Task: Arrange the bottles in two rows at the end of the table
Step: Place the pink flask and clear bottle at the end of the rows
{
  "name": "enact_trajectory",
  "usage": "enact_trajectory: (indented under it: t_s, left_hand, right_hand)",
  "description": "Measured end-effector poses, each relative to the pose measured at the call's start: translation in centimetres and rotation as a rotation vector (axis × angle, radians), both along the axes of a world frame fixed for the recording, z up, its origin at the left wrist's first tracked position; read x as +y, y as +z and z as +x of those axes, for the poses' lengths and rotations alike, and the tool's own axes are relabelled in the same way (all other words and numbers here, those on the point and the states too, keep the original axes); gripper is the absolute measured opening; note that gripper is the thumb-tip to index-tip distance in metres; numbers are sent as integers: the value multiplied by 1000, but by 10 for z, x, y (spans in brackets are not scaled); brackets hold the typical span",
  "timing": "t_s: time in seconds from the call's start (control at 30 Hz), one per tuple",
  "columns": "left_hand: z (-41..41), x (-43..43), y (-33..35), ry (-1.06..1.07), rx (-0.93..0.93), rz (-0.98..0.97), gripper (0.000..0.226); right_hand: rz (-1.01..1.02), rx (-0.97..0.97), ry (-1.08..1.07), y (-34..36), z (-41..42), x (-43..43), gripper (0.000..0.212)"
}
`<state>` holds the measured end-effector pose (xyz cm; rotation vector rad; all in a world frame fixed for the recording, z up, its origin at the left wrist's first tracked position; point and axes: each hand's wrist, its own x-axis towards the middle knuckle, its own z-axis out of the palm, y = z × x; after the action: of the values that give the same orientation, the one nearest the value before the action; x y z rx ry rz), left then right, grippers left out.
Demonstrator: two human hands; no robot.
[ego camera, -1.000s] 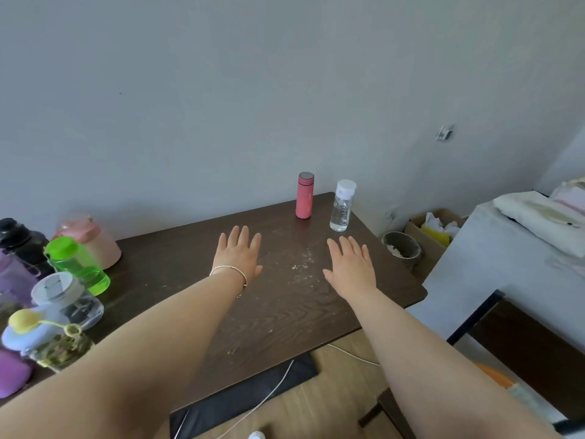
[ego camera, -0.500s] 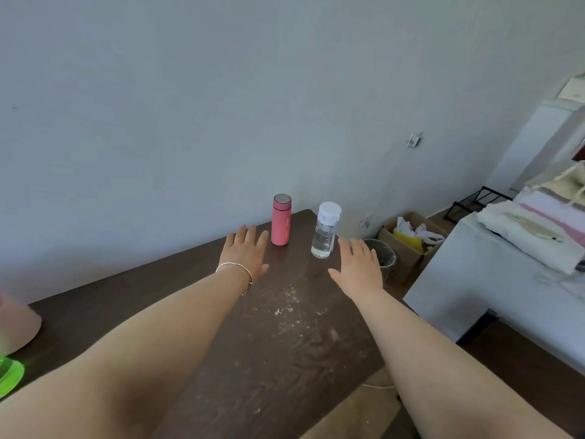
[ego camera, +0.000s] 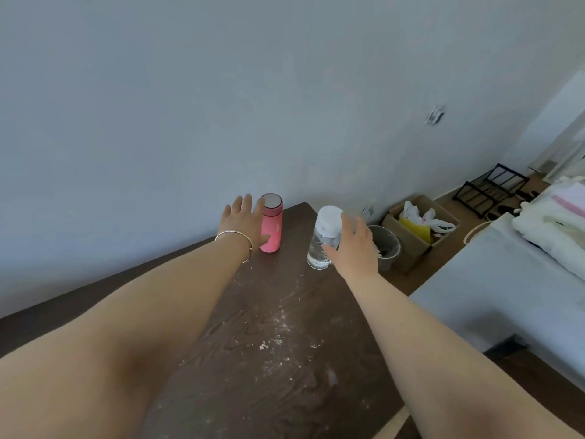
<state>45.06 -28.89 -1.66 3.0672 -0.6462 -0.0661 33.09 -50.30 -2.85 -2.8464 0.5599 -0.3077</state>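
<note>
Reaching from the left, the left hand [ego camera: 242,224] is spread open against the upright pink flask [ego camera: 271,227] at the table's [ego camera: 285,343] far end; the right hand [ego camera: 354,248], also open, touches the clear bottle [ego camera: 323,245] beside it, gripping nothing.

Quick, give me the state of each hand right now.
Left hand: open, fingers spread, at the pink bottle, not gripping it.
Right hand: open, against the clear bottle, not closed around it.
</note>
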Motion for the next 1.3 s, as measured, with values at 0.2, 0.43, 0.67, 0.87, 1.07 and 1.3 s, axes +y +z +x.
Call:
enact_trajectory:
  t_s: [0.2, 0.43, 0.67, 0.87, 1.07, 1.3]
  left_hand:
    - [31, -35, -32, 279, 212, -438, 90]
    - [47, -51, -63, 437, 294, -747, 67]
    - [43, -54, -67, 463, 255, -813, 62]
    - [16, -34, -60, 423, 281, -794, 60]
    - [-37, 1, -42, 430, 313, -809, 55]
    - [-96, 54, -15, 381, 289, -803, 57]
  right_hand:
    - [337, -109, -52, -30, 44, -17, 91]
    - [475, -205, -41, -44, 51, -18, 85]
    - [439, -222, -22, -45, 51, -20, 84]
    - [461, -257, -22, -27, 38, -11, 83]
    - [462, -267, -30, 7, 5, 18, 83]
    - [494, -274, -21, 32, -58, 68, 83]
